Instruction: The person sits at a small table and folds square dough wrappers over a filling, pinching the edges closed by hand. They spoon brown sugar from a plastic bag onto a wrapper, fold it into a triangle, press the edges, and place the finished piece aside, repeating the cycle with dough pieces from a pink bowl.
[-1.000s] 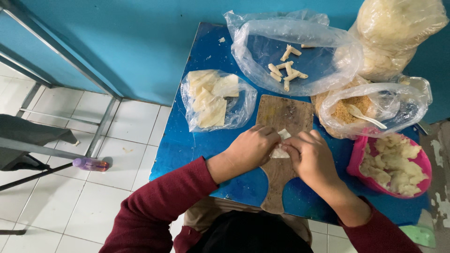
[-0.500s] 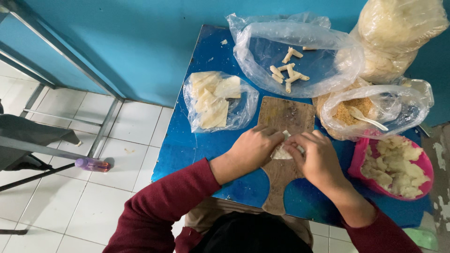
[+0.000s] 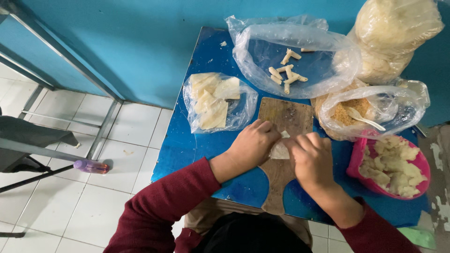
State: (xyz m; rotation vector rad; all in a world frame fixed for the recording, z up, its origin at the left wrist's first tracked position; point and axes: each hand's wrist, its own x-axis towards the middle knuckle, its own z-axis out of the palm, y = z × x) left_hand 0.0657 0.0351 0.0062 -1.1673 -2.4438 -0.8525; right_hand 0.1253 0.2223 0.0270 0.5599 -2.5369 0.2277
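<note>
Both hands work over a wooden cutting board (image 3: 286, 119) that lies near the middle of the blue table (image 3: 187, 140), handle end toward the near edge. Left hand (image 3: 251, 145) is curled, fingers bent down onto a small pale wrapper piece (image 3: 280, 151) on the board; right hand (image 3: 313, 157) is curled too, fingertips pinching the same piece from the other side. Hands nearly touch w/ the wrapper between them. Only part of the wrapper shows, so its fold can't be told. Both sleeves are dark red.

At the far left of the board, touching its edge, a clear plastic bag (image 3: 243, 110) holds a stack of flat pale wrapper sheets (image 3: 213, 100). At the far edge, a wide open clear bag (image 3: 262, 51) holds several short rolled sticks (image 3: 287, 70), approx. a handful, loosely scattered. In the far right corner stands a big bag of pale crumbly stuff (image 3: 393, 33). Just in front of it, an open bag of brownish crumbs (image 3: 347, 112) w/ a white plastic spoon (image 3: 363, 119) lying in it. At the right edge, near the right hand, a pink bowl (image 3: 356, 164) is filled w/ pale chunks (image 3: 393, 166).

Floor left of the table is white tile; a small purple bottle (image 3: 91, 166) lies on it beside dark metal legs.
</note>
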